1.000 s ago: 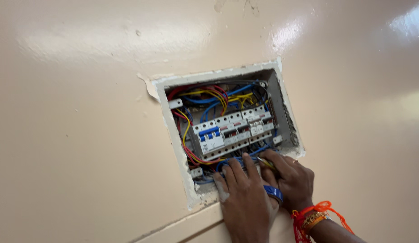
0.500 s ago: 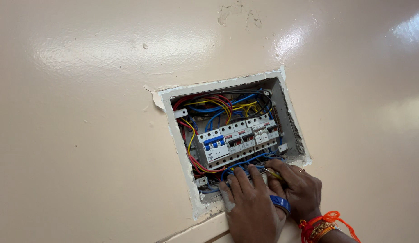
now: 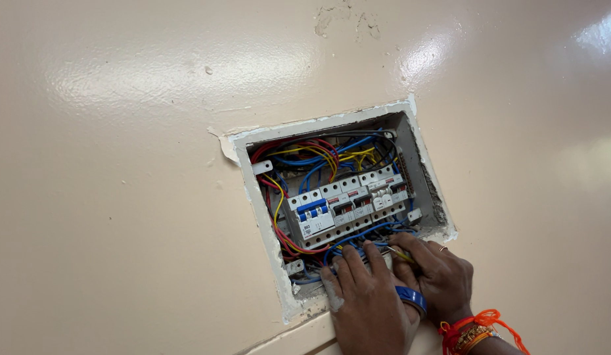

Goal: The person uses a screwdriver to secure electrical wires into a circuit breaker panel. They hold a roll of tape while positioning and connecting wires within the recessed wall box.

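At my fingertips, low in the wall box (image 3: 429,190), my left hand (image 3: 368,306) lies flat, fingers (image 3: 348,266) spread narrow on the blue wires (image 3: 358,240), gripping nothing. Just beside it my right hand (image 3: 437,276) pinches a thin yellow-handled tool (image 3: 401,255), maybe a screwdriver; its tip is hidden among the wires. A blue tape roll (image 3: 410,297) rings one finger, which hand I can't tell. Above the fingers sits the breaker row (image 3: 348,207). I'd judge: keep wires pinned, tool steady, clear of bare terminals.
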